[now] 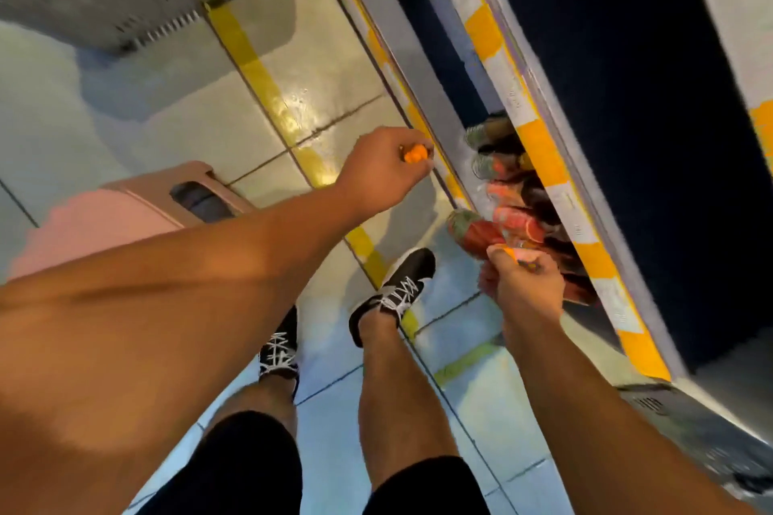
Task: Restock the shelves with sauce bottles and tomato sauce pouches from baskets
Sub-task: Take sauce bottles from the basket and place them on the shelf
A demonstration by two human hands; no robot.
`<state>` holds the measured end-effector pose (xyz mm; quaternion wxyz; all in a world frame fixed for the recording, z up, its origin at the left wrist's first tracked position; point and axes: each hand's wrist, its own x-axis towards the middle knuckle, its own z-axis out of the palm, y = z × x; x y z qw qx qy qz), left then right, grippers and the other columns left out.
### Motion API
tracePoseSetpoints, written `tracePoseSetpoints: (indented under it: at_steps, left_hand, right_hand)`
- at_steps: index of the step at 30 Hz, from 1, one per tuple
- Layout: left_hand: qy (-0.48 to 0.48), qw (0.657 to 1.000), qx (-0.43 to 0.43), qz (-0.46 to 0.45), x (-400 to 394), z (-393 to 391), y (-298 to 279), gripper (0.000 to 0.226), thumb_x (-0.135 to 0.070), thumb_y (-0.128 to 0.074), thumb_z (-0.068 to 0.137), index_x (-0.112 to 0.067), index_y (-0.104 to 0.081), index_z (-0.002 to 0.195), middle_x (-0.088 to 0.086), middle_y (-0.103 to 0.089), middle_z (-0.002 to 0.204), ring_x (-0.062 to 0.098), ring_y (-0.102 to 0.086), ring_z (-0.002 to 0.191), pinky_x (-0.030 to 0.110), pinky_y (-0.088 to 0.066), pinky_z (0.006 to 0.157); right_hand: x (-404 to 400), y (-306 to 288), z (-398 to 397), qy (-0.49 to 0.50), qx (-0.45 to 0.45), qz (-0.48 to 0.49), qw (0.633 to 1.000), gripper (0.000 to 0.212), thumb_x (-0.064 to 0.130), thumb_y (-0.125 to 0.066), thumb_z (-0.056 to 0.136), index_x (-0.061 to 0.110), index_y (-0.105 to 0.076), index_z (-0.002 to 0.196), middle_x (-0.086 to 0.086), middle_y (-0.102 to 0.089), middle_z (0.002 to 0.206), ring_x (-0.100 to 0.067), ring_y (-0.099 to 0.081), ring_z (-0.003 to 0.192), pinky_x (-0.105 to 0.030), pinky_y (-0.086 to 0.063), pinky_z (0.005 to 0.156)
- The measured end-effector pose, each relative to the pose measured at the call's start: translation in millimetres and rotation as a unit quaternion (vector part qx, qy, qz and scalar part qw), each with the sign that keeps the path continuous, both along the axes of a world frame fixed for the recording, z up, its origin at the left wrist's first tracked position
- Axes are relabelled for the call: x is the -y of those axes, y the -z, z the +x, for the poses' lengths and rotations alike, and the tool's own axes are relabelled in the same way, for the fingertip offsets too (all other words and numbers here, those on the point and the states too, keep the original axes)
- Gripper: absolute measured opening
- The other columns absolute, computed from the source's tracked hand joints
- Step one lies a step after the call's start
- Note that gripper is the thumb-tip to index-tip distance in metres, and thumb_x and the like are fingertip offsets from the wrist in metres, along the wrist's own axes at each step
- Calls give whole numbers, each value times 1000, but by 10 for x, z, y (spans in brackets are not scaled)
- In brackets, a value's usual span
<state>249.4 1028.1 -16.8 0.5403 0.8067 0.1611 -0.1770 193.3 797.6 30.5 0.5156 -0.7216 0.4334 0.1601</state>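
Pouches going onto the bottom shelf (539, 146), right of frame

Right hand (529, 284) grips a red pouch (481, 232) at the row; left hand (387, 165) pinches something orange — next, seat it upright.

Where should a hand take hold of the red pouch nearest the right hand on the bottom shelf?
Probably at the green top end of the red pouch, coming from the aisle side. That end sticks out past the shelf edge toward the floor, while its body lies packed among other pouches. The right hand is already beside it, fingers curled round something orange.
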Motion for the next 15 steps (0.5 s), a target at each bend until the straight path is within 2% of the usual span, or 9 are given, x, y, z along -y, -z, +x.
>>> tracePoseSetpoints:
  at_steps: [3,5,7,10,12,15]
  left_hand:
    - [9,1000,-4,3,177,223,241,23,-26,-77,91,-23,-79,114,-25,-63,73,1,-62,68,24,-53,76]
    - [20,1000,4,-2,264,354,366,22,-23,-76,91,-23,-79,113,-28,-60,70,0,-61,68,25,-54,77]
    - [39,999,12,-5,344,462,489,23,-22,-74,91,-23,-78,114,-27,-60,73,-4,-60,67,27,-55,77]
    - [63,997,32,-14,442,599,614,25,-19,-72,91,-19,-78,115,-25,-62,75,-8,-59,65,28,-56,75]
    - [73,996,39,-23,507,682,660,28,-17,-70,90,-17,-78,116,-19,-66,81,-4,-62,69,30,-59,78]
    - [82,996,31,-35,589,782,741,30,-18,-68,88,-18,-78,117,-7,-73,94,9,-70,80,38,-63,80]
  right_hand:
    - [-31,257,233,36,1,12,999,25,0,-74,87,14,-53,86,-7,-59,62,-19,-54,55,-32,-51,56]
    - [-71,400,367,53,8,12,998,26,-2,-74,87,14,-53,83,-10,-59,68,-20,-54,57,-29,-51,53]
    - [-104,526,466,58,22,-2,998,25,-1,-74,87,13,-52,84,-12,-61,68,-20,-56,54,-28,-50,50]
    - [-87,726,573,93,33,1,995,25,4,-76,86,12,-52,87,-9,-66,63,-25,-61,56,-34,-52,56]
    - [-60,830,631,131,35,16,991,27,3,-78,84,11,-52,90,-8,-67,62,-28,-63,58,-37,-53,60]
    - [-53,900,690,189,26,38,981,27,0,-77,84,10,-55,93,-17,-68,77,-28,-63,57,-36,-53,61]
